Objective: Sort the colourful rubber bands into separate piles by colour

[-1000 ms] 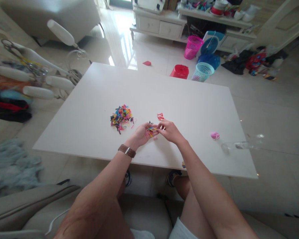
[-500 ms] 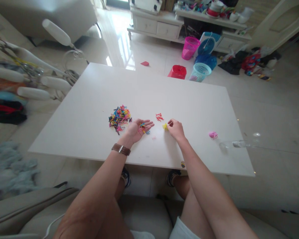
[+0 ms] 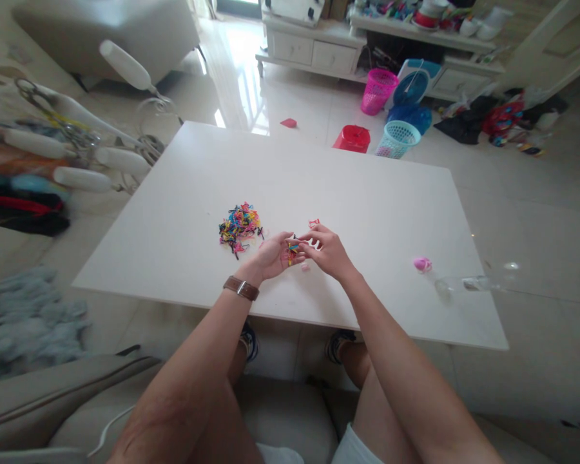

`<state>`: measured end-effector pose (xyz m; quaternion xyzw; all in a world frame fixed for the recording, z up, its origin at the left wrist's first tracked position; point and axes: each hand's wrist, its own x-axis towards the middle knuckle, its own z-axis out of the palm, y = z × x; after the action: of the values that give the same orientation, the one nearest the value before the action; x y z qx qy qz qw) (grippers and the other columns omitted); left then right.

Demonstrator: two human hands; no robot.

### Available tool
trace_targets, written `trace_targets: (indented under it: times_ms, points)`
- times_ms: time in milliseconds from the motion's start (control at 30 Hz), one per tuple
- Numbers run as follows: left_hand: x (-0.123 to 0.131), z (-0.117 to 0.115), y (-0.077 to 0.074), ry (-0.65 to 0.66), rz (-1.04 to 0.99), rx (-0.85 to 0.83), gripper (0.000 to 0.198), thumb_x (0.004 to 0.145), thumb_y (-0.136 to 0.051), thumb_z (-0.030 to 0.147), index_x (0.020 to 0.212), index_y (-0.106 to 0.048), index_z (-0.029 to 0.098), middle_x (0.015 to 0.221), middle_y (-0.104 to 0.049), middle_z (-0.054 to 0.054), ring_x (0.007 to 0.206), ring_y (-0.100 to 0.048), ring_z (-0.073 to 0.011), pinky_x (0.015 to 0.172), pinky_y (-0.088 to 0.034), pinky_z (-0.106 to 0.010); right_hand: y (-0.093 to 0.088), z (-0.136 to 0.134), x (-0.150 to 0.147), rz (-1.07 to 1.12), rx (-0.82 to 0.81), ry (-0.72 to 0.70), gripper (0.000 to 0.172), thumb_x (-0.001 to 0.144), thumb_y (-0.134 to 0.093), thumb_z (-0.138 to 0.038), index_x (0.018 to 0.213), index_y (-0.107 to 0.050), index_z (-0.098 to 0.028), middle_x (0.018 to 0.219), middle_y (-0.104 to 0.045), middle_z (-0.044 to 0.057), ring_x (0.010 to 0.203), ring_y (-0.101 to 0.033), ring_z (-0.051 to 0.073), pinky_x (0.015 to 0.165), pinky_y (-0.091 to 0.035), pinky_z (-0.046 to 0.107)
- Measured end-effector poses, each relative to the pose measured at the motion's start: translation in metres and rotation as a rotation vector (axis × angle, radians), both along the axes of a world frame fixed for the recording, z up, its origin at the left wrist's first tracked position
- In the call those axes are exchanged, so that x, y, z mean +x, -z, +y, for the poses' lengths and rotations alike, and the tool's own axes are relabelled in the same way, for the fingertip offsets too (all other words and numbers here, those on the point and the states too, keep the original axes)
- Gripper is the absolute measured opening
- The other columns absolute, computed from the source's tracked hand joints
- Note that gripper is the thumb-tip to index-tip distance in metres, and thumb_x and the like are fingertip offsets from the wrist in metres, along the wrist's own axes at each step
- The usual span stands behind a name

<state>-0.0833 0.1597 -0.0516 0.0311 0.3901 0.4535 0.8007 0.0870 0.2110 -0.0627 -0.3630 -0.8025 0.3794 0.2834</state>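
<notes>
My left hand (image 3: 272, 255) is palm up and cupped, with several small coloured elastic bands (image 3: 291, 250) lying in it, yellow, blue and red among them. My right hand (image 3: 327, 250) reaches over the left fingers, thumb and fingertips drawn together at these bands; what is between the tips is too small to make out. To the left on the white table lies a heap of mixed coloured bands (image 3: 240, 225). A few red bands (image 3: 314, 223) show just behind my right hand, which partly hides them. A small pink bit (image 3: 305, 267) lies in front of the hands.
On the white table (image 3: 367, 193), a pink bundle (image 3: 422, 264) and a clear glass-like object (image 3: 464, 283) lie at the right. Beyond the far edge stand a red bin (image 3: 352, 138), a light blue basket (image 3: 398, 138) and a pink basket (image 3: 379, 91).
My right hand has moved left from the small yellow pile to my left palm. The left hand's fingers have curled up a little. The view has shifted slightly.
</notes>
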Motion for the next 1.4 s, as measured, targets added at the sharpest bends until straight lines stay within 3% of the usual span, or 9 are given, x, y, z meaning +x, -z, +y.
trace_targets:
  times_ms: [167,400,500,633,800,933,1133,1300,1400]
  points:
    - [0.006,0.000,0.001,0.064,0.010,0.024,0.042,0.106,-0.035,0.022,0.110,-0.072,0.002,0.079,-0.076,-0.015,0.056,-0.068,-0.0156,0.058,-0.056,-0.025,0.009,-0.002,0.001,-0.057,-0.018,-0.097,0.010,0.085,-0.070,-0.012,0.086,-0.076,-0.021,0.089,-0.058,0.001,0.079,-0.056,0.014,0.070,-0.049,0.029]
    - [0.010,0.000,0.003,0.059,0.003,-0.017,0.037,0.103,-0.040,0.021,0.102,-0.072,0.003,0.076,-0.075,-0.015,0.058,-0.069,-0.0178,0.058,-0.056,-0.027,0.001,0.001,0.005,-0.065,0.041,-0.024,0.012,0.087,-0.062,-0.011,0.081,-0.068,-0.019,0.088,-0.060,0.002,0.078,-0.058,0.015,0.075,-0.048,0.031]
    - [-0.002,0.005,0.001,-0.102,0.096,-0.078,0.033,0.098,-0.043,0.017,0.107,-0.071,0.001,0.079,-0.075,-0.017,0.061,-0.071,-0.0180,0.050,-0.051,-0.022,0.001,0.004,0.009,-0.139,0.060,0.101,0.010,0.089,-0.061,-0.014,0.083,-0.067,-0.020,0.091,-0.065,0.003,0.077,-0.059,0.016,0.077,-0.048,0.031]
    - [-0.026,0.010,-0.002,-0.484,0.190,-0.139,0.034,0.094,-0.041,0.011,0.114,-0.068,0.004,0.073,-0.073,-0.011,0.050,-0.063,-0.0111,0.037,-0.038,-0.014,0.013,0.004,0.009,-0.358,0.023,0.131,0.010,0.087,-0.063,-0.013,0.081,-0.067,-0.020,0.093,-0.070,0.004,0.080,-0.061,0.018,0.081,-0.046,0.032]
    - [-0.033,0.008,-0.004,-0.652,0.056,-0.165,0.037,0.094,-0.042,0.012,0.122,-0.065,0.006,0.079,-0.073,-0.011,0.068,-0.073,-0.0155,0.052,-0.055,-0.016,0.026,-0.006,-0.008,-0.557,-0.002,0.081,0.011,0.089,-0.062,-0.015,0.083,-0.070,-0.021,0.099,-0.070,0.006,0.090,-0.064,0.019,0.080,-0.045,0.030]
    - [-0.023,0.006,-0.003,-0.601,-0.013,-0.130,0.041,0.094,-0.043,0.015,0.129,-0.061,0.002,0.090,-0.075,-0.017,0.086,-0.078,-0.0226,0.070,-0.063,-0.024,0.029,-0.011,-0.024,-0.612,-0.004,0.078,0.012,0.092,-0.060,-0.017,0.087,-0.071,-0.020,0.101,-0.070,0.006,0.091,-0.064,0.018,0.080,-0.045,0.028]
    - [-0.020,0.003,0.001,-0.481,-0.061,-0.063,0.042,0.094,-0.044,0.022,0.128,-0.064,0.006,0.108,-0.076,-0.022,0.104,-0.076,-0.0269,0.084,-0.063,-0.032,0.034,-0.011,-0.032,-0.593,-0.010,0.078,0.006,0.090,-0.067,-0.023,0.090,-0.072,-0.020,0.103,-0.071,0.007,0.093,-0.065,0.020,0.082,-0.046,0.030]
    - [-0.018,0.003,-0.001,-0.432,-0.056,-0.021,0.043,0.095,-0.043,0.028,0.124,-0.066,0.005,0.107,-0.077,-0.022,0.104,-0.076,-0.0275,0.087,-0.061,-0.035,0.012,-0.006,-0.024,-0.250,0.097,0.209,0.009,0.092,-0.064,-0.026,0.086,-0.068,-0.020,0.085,-0.068,0.004,0.078,-0.061,0.019,0.078,-0.048,0.033]
    - [-0.013,0.003,-0.003,-0.399,-0.061,0.003,0.043,0.095,-0.044,0.030,0.122,-0.067,0.006,0.105,-0.077,-0.021,0.098,-0.075,-0.0272,0.084,-0.060,-0.036,-0.001,-0.008,-0.022,-0.082,0.118,0.151,0.009,0.092,-0.065,-0.026,0.085,-0.069,-0.021,0.082,-0.066,0.003,0.072,-0.058,0.017,0.076,-0.049,0.033]
